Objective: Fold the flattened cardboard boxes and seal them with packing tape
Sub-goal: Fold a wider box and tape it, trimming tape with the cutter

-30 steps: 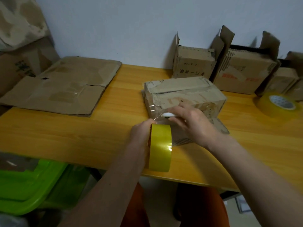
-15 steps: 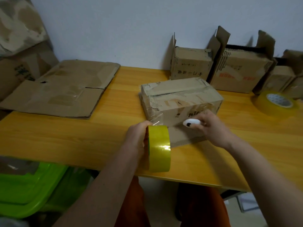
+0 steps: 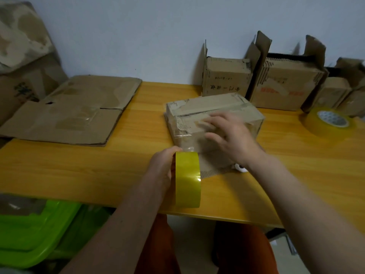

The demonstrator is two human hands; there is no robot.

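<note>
A folded cardboard box (image 3: 199,109) lies on the wooden table (image 3: 98,171), its top seam and near side covered in clear tape. My left hand (image 3: 163,167) grips a yellow tape roll (image 3: 187,180) held on edge just in front of the box, a strip of tape running from it to the box's near side. My right hand (image 3: 231,135) lies on the box's near top edge with fingers spread, blurred. A small white cutter (image 3: 241,168) lies on the table under my right wrist, beside the box's open lower flap (image 3: 213,165).
Flattened cardboard (image 3: 75,113) lies at the left of the table. Several open boxes (image 3: 284,84) stand along the back wall. A second tape roll (image 3: 329,121) lies flat at the right. A green plastic bin (image 3: 33,232) sits below the table's front left edge.
My right hand has put down the white cutter and moved up onto the box's top edge. The left hand and roll have stayed almost still.
</note>
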